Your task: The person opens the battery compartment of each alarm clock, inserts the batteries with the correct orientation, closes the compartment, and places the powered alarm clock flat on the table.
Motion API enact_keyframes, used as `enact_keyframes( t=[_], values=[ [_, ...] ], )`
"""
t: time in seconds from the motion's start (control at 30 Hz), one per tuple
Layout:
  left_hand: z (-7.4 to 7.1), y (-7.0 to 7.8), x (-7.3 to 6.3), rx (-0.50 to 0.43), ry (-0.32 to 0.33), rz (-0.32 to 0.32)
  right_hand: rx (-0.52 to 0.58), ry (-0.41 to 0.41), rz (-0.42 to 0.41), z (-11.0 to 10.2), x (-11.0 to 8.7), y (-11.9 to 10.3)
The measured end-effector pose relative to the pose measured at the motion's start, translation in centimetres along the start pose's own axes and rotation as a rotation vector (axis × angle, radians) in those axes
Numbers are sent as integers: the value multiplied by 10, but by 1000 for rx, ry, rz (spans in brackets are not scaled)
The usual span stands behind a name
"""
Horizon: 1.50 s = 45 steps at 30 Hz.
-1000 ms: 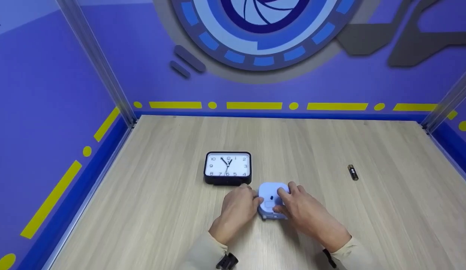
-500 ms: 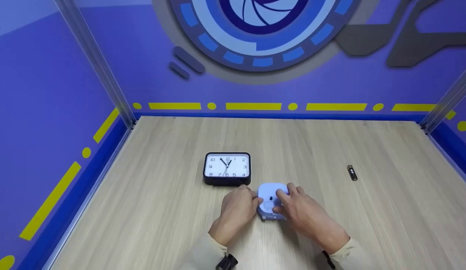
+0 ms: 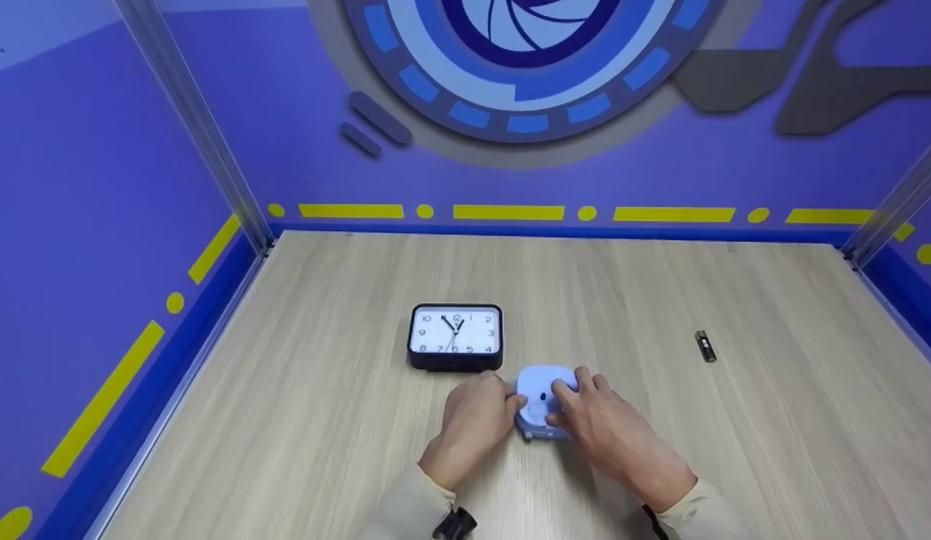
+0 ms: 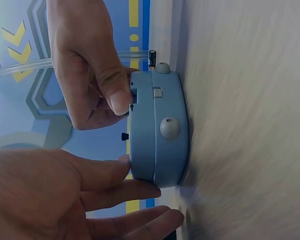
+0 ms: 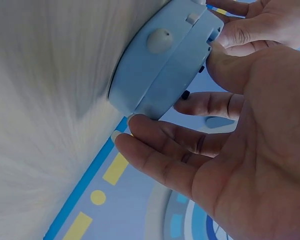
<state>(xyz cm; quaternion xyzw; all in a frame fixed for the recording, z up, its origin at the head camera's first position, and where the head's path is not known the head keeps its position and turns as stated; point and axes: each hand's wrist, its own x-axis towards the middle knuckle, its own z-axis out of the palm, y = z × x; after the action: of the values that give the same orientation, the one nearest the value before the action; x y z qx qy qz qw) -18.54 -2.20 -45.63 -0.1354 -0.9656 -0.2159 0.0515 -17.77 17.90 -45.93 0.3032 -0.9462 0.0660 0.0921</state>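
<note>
A light-blue alarm clock (image 3: 536, 381) lies back up on the table between both hands. Its black knob (image 4: 125, 136) sticks up from the back, and two round grey feet (image 4: 170, 128) show on its near side. My left hand (image 3: 476, 416) pinches the left edge, thumb on the back and index finger on the side, other fingers extended. My right hand (image 3: 611, 427) holds the right part: its thumb (image 5: 227, 67) presses at the notch in the back's edge, the index fingertip lies by a knob, and further fingers reach the side. The right hand hides part of the back.
A black rectangular clock (image 3: 455, 330) with a white dial stands just beyond the left hand. A small dark battery (image 3: 705, 346) lies on the wooden table (image 3: 345, 300) to the right. Purple-blue printed panels (image 3: 525, 180) rise behind and at the sides.
</note>
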Motion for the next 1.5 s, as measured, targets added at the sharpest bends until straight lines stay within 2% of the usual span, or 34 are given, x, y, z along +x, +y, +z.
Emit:
enact_keyframes(
  t=[0.3, 0.57, 1.13, 1.33, 1.5],
  values=[
    [1, -2, 2, -52, 7, -2, -65, 7, 12, 4, -3, -7],
    [2, -3, 2, -68, 10, 13, -102, -7, 61, 8, -3, -12],
    [1, -4, 2, -56, -15, -7, 12, -41, 75, 0, -3, -6],
    [0, -5, 2, -71, -13, -6, -23, 29, 83, 0, 0, -2],
    [0, -5, 2, -87, -25, -19, -25, 125, 18, 2, 2, 2]
  ],
)
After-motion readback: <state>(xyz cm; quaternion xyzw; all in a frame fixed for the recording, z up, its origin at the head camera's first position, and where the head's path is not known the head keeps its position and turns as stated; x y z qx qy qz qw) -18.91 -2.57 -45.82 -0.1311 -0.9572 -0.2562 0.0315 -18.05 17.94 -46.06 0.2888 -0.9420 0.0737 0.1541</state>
